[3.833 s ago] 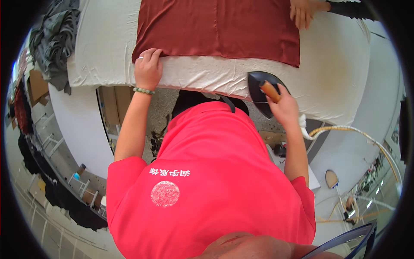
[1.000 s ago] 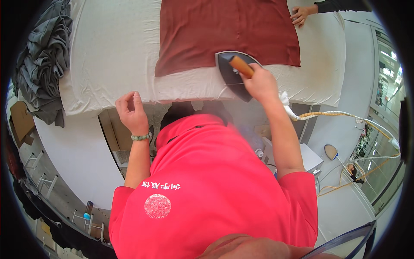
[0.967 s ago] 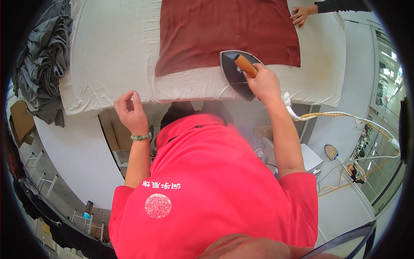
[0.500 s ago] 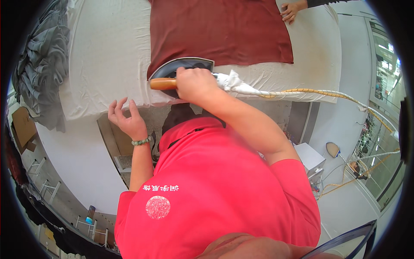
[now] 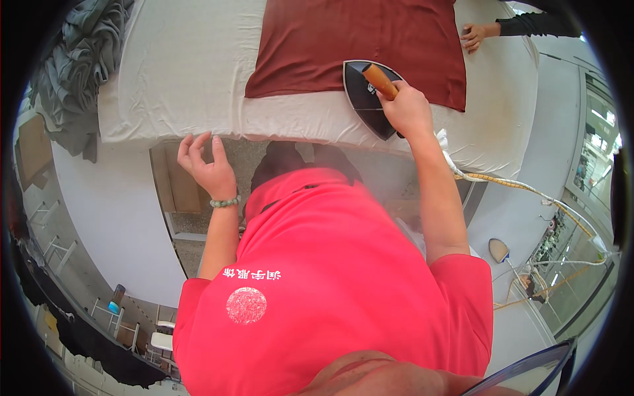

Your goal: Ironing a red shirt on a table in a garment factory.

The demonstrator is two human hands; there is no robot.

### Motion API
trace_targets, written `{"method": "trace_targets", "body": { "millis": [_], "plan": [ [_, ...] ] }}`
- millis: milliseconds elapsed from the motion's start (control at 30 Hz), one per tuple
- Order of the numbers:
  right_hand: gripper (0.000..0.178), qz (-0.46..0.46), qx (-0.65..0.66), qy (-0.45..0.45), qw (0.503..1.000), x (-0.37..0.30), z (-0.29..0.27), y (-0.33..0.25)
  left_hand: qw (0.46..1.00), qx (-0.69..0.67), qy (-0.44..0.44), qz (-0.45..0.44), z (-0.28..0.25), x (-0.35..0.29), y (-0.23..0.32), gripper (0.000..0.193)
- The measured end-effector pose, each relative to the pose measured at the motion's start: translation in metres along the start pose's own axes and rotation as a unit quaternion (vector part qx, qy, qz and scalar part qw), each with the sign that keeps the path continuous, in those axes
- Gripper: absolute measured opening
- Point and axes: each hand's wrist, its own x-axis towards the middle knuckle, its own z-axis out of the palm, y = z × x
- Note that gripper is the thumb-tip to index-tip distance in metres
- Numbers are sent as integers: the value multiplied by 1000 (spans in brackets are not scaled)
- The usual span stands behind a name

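Observation:
My right hand (image 5: pixel 408 111) grips the wooden handle of a dark steam iron (image 5: pixel 366 109). The iron lies across the near edge of a dark red cloth (image 5: pixel 356 46), its pointed end toward me and partly over the white table cover. My left hand (image 5: pixel 210 165) hangs in front of the table's near edge, fingers apart and curled a little, holding nothing. A green bead bracelet (image 5: pixel 225 202) circles that wrist. The red cloth lies spread on the white padded ironing table (image 5: pixel 185 72) and runs out of view at the top.
Another person's hand (image 5: pixel 473 38) rests at the cloth's far right edge. A heap of grey fabric (image 5: pixel 76 72) hangs over the table's left end. The iron's white and yellow hose (image 5: pixel 508 179) trails off right. A second iron (image 5: pixel 498 250) sits at the lower right.
My right hand has carried the iron from the cloth's near left corner rightward along its near edge, turning it. My left hand stays raised and empty. The view has shifted slightly.

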Motion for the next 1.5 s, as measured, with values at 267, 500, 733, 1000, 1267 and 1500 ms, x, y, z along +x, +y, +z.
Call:
{"method": "trace_targets", "body": {
  "millis": [267, 500, 733, 1000, 1267, 1500],
  "plan": [
    [30, -138, -17, -114, 984, -25, 28, -82, 997, 21, -39, 58, 15, 6, 26, 19],
    [44, -86, -26, -121, 989, -46, 10, -19, 989, -36, -120, 74, 35, -2, 37, 20],
    [46, 72, -38, 80, 993, -53, -27, 215, 935, 61, -312, 155, 100, -38, 84, 25],
    [38, 197, -24, 147, 969, -1, -58, 492, 931, 141, -169, 291, 171, -56, 120, 26],
    [43, 211, -30, 122, 969, 18, -85, 504, 815, 317, -295, 386, 199, -8, 118, 22],
    [42, 223, -23, 127, 966, 13, -85, 501, 844, 290, -276, 357, 191, -39, 137, 27]
  ]
}}
